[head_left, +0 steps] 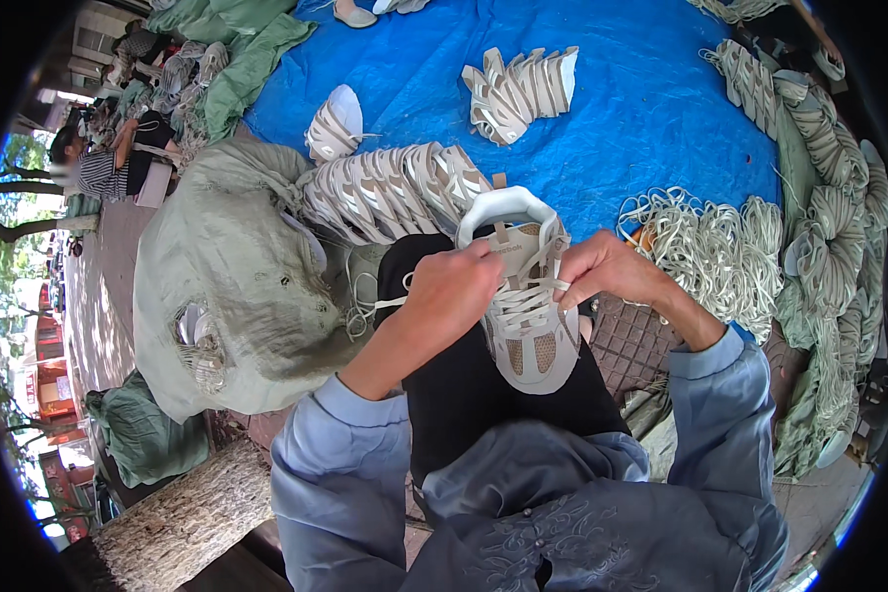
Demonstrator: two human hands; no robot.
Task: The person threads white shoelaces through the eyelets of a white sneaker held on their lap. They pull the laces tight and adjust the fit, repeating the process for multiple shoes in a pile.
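Note:
A beige and white shoe upper (535, 361) without a sole rests on my black-clad lap, its toe toward me. White shoelace (523, 305) crosses its front through the eyelets. My left hand (454, 295) is closed at the left side of the lacing, knuckles up. A loose lace end sticks out behind this hand on the left; its fingertips are partly hidden. On the opposite side my right hand (614, 270) pinches the lace between thumb and forefinger, beside the right row of eyelets.
A row of nested shoe uppers (395, 192) lies just beyond, with another stack (523, 89) on the blue tarp (651, 109). Loose white laces (715, 259) are heaped at right. A pale sack (227, 286) stands at left. Bundled uppers (831, 217) line the far right. Another person (104, 173) sits far left.

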